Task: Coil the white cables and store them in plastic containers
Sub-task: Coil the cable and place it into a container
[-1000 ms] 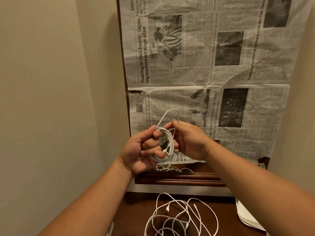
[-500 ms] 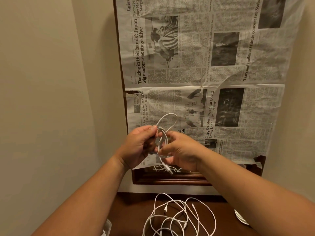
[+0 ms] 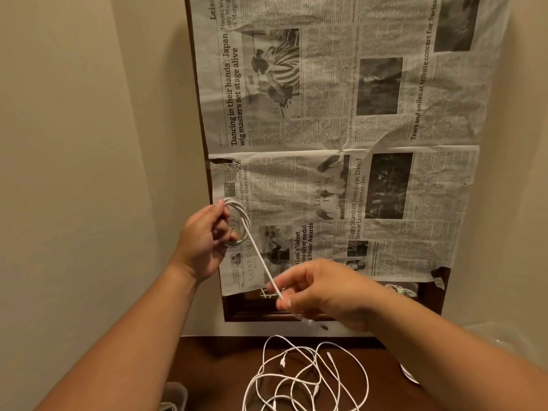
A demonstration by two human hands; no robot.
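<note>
- Fingers of the left hand [image 3: 201, 241] are curled shut around a small coil of white cable [image 3: 237, 223], holding the loops bunched against the palm in front of the newspaper [image 3: 341, 143] taped to the wall.
- Pinched between thumb and fingertips [image 3: 283, 302] of the right hand [image 3: 323, 295] is the cable's free tail, which runs straight and taut down from the coil to that hand, low against the newspaper's bottom edge.
- Half a second ago both hands were pressed together at the coil; now they have drawn apart, left up, right down and outward, and the tail has been pulled out to its length.
- My reading is that the end is being tightened or readied for a last wrap around the bundle, so this cable is close to finished but not yet stored.
- Below the newspaper, on the dark wooden table [image 3: 213, 366], a loose tangle of white cables [image 3: 305, 378] lies uncoiled, so most of the work remains.
- At the right, below the newspaper's corner, a clear plastic container [image 3: 501, 333] is partly in view past the right forearm; what it holds I cannot tell.
</note>
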